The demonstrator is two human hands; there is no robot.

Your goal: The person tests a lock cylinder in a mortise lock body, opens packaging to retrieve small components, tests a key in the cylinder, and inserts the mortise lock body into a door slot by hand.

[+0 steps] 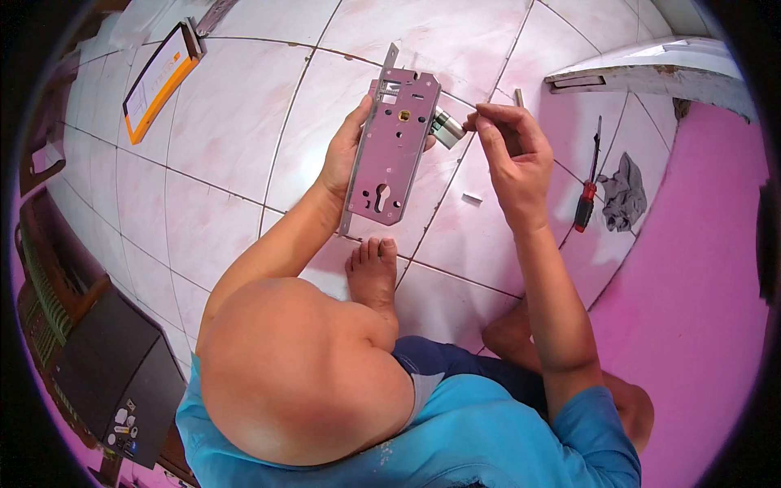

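Lock case (393,154): metal, smooth, satin sheen. Cylinder (447,128): shiny metal. Floor tiles (342,98): glossy, smooth. Screwdriver (584,207): metal shaft, handle plastic-looking. Rag (624,195): matt, crumpled cloth. Shirt (488,431): cloth, matt.

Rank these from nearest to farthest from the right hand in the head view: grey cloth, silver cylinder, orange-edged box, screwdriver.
From the right hand:
1. Silver cylinder: just left of the fingertips.
2. Screwdriver: on the floor, to the right.
3. Grey cloth: just beyond the screwdriver.
4. Orange-edged box: far left.
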